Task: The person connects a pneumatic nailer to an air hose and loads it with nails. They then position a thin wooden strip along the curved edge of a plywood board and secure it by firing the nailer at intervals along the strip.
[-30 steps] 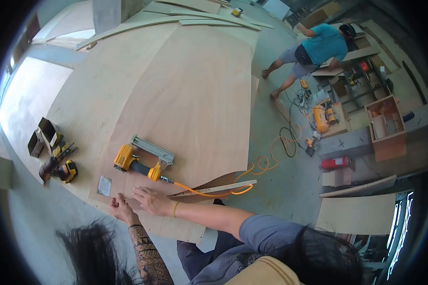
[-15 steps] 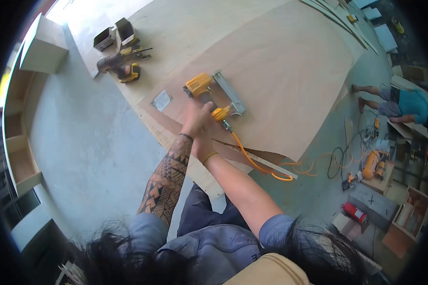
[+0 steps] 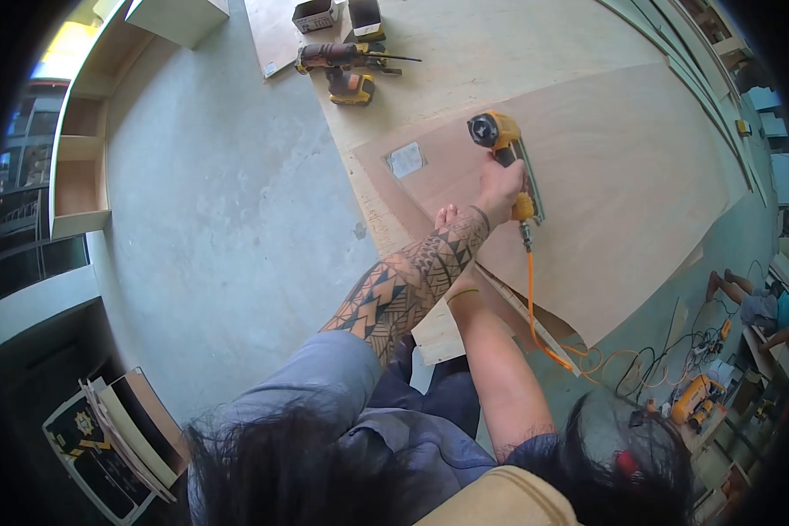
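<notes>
My left hand [image 3: 503, 188], at the end of the tattooed forearm, is closed around the grip of a yellow and black nail gun [image 3: 496, 131]. An orange air hose [image 3: 531, 289] runs down from the gun's handle. Under the gun lies a thin plywood sheet [image 3: 622, 193] with a white label [image 3: 406, 159] near its corner. Most of my right hand [image 3: 447, 216] is hidden beneath my left forearm. Its fingertips show past the forearm, stretched out over the plywood's near edge. A narrow wooden strip [image 3: 548, 330] sticks out at that edge.
Beyond the sheet's far left corner lie a cordless drill [image 3: 329, 57], its yellow battery [image 3: 352, 89] and small open boxes [image 3: 315, 16]. Long strips [image 3: 701, 79] line the far right edge. A person [image 3: 754, 302] bends near an orange compressor [image 3: 697, 399]. A shelf unit [image 3: 81, 162] stands left.
My view has swung left, so the board and tools appear further right. My left hand has turned the nail gun more upright, and my left forearm now crosses over my right wrist.
</notes>
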The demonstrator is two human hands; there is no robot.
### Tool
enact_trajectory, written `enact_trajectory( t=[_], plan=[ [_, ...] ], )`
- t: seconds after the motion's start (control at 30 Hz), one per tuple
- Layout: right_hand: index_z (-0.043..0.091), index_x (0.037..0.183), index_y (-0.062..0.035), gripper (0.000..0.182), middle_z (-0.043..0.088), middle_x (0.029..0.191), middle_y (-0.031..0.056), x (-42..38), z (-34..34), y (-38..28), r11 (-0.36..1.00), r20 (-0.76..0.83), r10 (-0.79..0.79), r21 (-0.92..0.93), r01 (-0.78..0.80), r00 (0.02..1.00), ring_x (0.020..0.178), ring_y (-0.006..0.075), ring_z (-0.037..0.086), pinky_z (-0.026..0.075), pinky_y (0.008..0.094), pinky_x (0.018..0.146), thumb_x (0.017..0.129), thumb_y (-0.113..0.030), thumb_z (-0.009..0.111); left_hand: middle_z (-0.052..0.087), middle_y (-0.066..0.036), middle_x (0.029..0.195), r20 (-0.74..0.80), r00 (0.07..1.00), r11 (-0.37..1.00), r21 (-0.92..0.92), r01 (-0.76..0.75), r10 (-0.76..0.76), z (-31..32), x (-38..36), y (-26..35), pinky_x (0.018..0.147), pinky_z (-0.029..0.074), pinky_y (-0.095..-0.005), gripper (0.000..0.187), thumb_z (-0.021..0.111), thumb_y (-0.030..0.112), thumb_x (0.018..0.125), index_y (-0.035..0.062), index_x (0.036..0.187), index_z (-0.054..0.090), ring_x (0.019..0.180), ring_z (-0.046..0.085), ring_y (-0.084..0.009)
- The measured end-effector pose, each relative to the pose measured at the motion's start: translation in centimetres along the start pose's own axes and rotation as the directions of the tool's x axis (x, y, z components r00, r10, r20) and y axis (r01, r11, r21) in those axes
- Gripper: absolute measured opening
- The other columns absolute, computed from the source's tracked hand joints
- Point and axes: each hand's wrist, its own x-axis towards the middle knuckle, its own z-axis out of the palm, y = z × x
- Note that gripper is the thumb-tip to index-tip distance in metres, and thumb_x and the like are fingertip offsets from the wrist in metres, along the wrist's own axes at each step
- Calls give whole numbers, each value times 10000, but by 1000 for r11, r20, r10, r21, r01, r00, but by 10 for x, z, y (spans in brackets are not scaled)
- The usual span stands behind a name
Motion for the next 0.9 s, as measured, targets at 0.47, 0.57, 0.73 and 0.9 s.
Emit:
enact_trajectory(
  t=[0.47, 0.57, 0.73, 0.9],
  plan=[
    [360, 1632, -20, 632, 339, 1707, 154, 3, -29, -27, 964, 91, 255, -97, -246, 963, 1591, 323, 334, 304, 453, 1298, 1033, -126, 530, 602, -19, 772, 156, 976, 959, 216, -184, 152, -238, -88, 195, 535, 525, -298, 154, 705, 133, 959, 18, 1043, 644, 577, 605, -127],
    [347, 1638, -25, 633, 345, 1702, 151, 1, -28, -27, 961, 98, 261, -118, -249, 960, 1588, 318, 340, 318, 451, 1292, 1039, -127, 525, 575, 2, 705, 101, 987, 818, 553, -158, 122, -261, -82, 166, 484, 496, -287, 140, 689, 133, 948, 12, 1006, 650, 514, 563, -104],
    [350, 1634, -28, 616, 337, 1707, 145, 3, -25, -27, 955, 107, 276, -145, -260, 955, 1584, 312, 345, 322, 444, 1291, 1052, -144, 518, 584, -14, 651, 142, 988, 676, 723, -145, 60, -261, -67, 127, 484, 487, -298, 150, 668, 131, 921, -6, 979, 648, 494, 557, -111],
    [355, 1616, -24, 684, 351, 1685, 157, 2, -19, -26, 963, 38, 265, -65, -263, 963, 1583, 332, 326, 314, 445, 1288, 984, -84, 608, 588, -31, 627, 152, 985, 590, 790, -167, 76, -254, -52, 115, 489, 486, -317, 165, 671, 150, 911, -8, 940, 638, 490, 561, -131]
  ],
)
